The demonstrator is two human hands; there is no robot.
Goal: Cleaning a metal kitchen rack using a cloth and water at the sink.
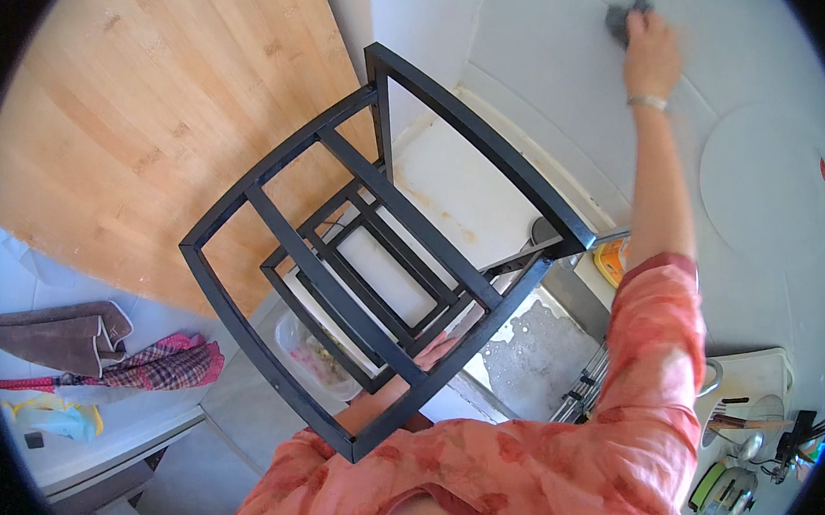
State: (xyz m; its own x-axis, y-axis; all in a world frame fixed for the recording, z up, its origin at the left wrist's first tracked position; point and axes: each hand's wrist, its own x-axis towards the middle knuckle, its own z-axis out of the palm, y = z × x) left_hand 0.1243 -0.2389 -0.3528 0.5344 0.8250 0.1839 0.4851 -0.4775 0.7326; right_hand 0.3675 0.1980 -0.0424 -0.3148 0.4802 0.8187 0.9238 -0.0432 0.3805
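My right hand (653,51), slightly blurred, is raised high at the upper right. It is shut on a dark grey scrubbing pad or cloth (618,22) against the white tiled wall (540,31). My left hand (436,349) is low in the middle, seen through the bars of a black metal rack frame (382,178). Bars cover part of it, so whether it grips a lower bar or rests on the counter edge is unclear. Brownish stains mark the white counter (453,175) under the rack.
A large bamboo board (181,102) stands at the left. Below the rack is a clear plastic container (307,350) with food in it. A metal sink (541,350) holds suds, beside an orange tub (609,259). Cloths (158,366) hang lower left; utensils (746,423) are lower right.
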